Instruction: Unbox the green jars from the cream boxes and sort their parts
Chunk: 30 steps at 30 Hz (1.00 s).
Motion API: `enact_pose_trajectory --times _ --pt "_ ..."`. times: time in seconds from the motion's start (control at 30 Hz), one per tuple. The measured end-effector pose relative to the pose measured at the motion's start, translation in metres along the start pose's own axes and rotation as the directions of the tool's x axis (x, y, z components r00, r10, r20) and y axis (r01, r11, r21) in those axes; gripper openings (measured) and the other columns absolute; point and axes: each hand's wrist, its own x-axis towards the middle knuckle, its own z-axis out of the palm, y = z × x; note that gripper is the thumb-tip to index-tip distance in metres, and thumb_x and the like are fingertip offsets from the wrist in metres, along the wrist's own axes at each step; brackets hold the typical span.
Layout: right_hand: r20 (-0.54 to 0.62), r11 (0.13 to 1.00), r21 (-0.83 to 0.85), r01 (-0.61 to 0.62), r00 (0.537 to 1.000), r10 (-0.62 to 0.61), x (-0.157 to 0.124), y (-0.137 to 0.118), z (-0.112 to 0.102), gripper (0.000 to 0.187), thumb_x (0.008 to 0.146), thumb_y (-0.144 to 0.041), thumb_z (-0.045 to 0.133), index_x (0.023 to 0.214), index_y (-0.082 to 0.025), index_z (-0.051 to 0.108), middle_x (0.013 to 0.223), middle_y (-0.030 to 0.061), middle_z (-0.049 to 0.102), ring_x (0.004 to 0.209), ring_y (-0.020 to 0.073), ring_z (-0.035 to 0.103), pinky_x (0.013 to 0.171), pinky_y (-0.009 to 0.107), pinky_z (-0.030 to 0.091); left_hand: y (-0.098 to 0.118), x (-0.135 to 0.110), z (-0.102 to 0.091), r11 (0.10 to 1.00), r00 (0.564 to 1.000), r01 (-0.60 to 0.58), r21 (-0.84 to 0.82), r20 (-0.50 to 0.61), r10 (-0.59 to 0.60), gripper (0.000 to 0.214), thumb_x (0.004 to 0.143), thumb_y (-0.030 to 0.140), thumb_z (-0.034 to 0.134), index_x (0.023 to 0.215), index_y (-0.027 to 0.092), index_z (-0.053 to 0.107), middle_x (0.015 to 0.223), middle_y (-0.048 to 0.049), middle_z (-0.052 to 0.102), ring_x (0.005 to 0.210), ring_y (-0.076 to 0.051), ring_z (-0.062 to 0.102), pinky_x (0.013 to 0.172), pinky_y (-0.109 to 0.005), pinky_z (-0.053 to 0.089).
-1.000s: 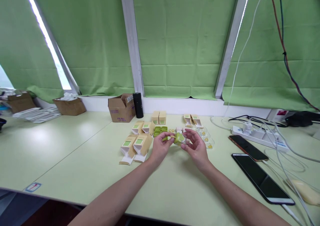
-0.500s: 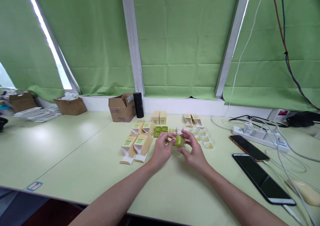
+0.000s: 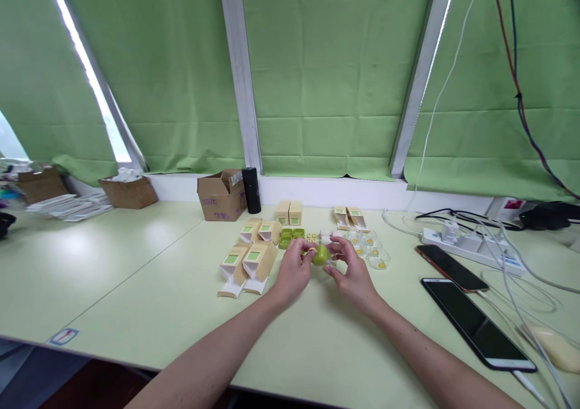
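Both my hands meet over the middle of the pale green table [image 3: 136, 276]. My left hand [image 3: 292, 273] and my right hand [image 3: 351, 273] pinch a small green case [image 3: 321, 255] between their fingertips, a little above the tabletop. A yellow loop shows at the case's left side by my left fingers. Just behind the hands lie two more green cases [image 3: 290, 235], small yellow pieces and clear plastic shells [image 3: 376, 258]. Left of my left hand lie open tan cartons with green labels [image 3: 247, 267].
A brown cardboard box [image 3: 221, 194] and a black cylinder [image 3: 251, 190] stand at the back by the window. Two phones [image 3: 475, 324] lie at the right, with a power strip [image 3: 471, 246] and several cables behind them. Another box [image 3: 129, 191] sits far left.
The green case has been turned a little between my fingers and drawn slightly left and closer to me. My arms have hardly shifted.
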Motion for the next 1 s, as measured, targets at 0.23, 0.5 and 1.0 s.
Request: enact_pose_trajectory --times 0.23,0.5,1.0 --pt "-0.011 1.000 0.012 0.016 1.000 -0.016 0.000 -0.003 -0.003 0.061 0.081 -0.021 0.066 0.138 -0.028 0.046 0.124 0.0087 0.069 0.117 0.0274 0.066 0.104 0.052 0.053 0.009 0.001 -0.002 0.994 0.999 0.005 -0.111 -0.045 -0.010 0.019 0.097 0.037 0.060 0.091 0.019 0.060 0.109 -0.0108 0.072 0.102 -0.024 0.068 0.084 -0.036 0.051" --pt "-0.036 0.997 -0.005 0.071 0.997 -0.071 0.000 -0.004 -0.004 0.057 0.079 -0.016 0.065 0.133 -0.028 0.049 0.128 0.0086 0.065 0.121 0.0268 0.064 0.108 0.051 0.052 0.002 0.015 -0.005 0.896 0.958 0.092 -0.434 -0.206 -0.198 0.039 0.082 0.052 0.076 0.090 0.017 0.060 0.098 -0.0094 0.071 0.079 -0.018 0.066 0.060 -0.027 0.056" --pt "-0.124 0.874 -0.291 0.390 0.890 -0.439 0.006 -0.023 -0.027 0.028 0.088 -0.013 0.060 0.111 -0.028 0.058 0.126 0.0088 0.068 0.122 0.0299 0.060 0.104 0.054 0.050 -0.006 0.020 -0.008 0.734 0.900 0.189 -0.653 -0.184 -0.396 0.040 0.074 0.047 0.084 0.088 0.016 0.062 0.082 -0.0039 0.070 0.069 -0.015 0.066 0.061 -0.028 0.059"
